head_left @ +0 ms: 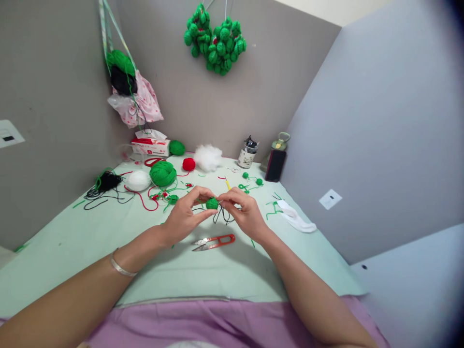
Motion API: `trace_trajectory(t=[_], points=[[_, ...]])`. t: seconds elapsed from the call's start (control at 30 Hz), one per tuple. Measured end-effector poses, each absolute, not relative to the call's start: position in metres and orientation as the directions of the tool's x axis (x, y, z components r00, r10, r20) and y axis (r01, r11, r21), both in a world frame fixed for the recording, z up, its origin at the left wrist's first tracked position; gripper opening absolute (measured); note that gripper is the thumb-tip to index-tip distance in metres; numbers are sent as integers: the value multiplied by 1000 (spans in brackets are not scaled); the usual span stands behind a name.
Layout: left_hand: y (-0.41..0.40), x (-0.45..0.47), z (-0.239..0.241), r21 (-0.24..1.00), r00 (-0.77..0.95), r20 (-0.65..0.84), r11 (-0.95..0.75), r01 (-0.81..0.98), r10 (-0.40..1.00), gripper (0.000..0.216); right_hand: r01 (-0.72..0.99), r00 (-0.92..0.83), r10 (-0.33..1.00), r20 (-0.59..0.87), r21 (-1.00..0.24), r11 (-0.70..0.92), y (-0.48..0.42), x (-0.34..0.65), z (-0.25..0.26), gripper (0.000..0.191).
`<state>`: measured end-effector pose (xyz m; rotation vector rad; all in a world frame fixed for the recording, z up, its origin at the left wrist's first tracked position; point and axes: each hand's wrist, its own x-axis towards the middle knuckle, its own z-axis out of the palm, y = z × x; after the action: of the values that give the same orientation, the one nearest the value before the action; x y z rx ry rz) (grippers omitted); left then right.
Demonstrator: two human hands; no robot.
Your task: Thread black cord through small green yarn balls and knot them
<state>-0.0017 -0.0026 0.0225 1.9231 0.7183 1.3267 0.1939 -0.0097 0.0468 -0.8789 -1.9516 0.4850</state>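
Observation:
My left hand (186, 215) pinches a small green crocheted ball (212, 203) between thumb and fingers, just above the pale green table cover (108, 241). My right hand (244, 210) is closed in a pinch right beside the ball, holding a thin dark thread (222, 216) that loops down under both hands. A yellow-handled crochet hook (228, 184) pokes up behind the right fingers. Red thread snips (213, 242) lie on the cover just in front of the hands.
Green yarn ball (163, 173), red yarn ball (188, 164), white stuffing (208, 157), black thread tangle (105, 183) and a tissue box (150, 145) sit at the back. A jar (247, 153) and dark phone (275, 165) stand at the right. Finished green balls (215, 41) hang on the wall.

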Motion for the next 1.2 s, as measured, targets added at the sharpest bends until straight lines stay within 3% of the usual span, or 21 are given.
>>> trace_trajectory(t=[0.17,0.33,0.5,0.77,1.2], points=[[-3,-1,27,851,301,504,-525,-13,810,28,396,-318,754,575,-642,656,-8,194,45,18],[-3,2,29,909,254,416,-403,-105,873,32,320,-238,846,478,-784,533,-7,191,42,11],[-3,3,33,939,335,342,-305,-161,878,29,238,-211,886,413,-857,456,-8,189,43,8],[3,-2,33,972,405,225,-176,-156,886,30,317,-218,834,507,-771,552,-9,191,45,8],[3,-2,33,974,398,223,-193,-114,890,32,425,-198,795,574,-680,597,-11,191,46,12]])
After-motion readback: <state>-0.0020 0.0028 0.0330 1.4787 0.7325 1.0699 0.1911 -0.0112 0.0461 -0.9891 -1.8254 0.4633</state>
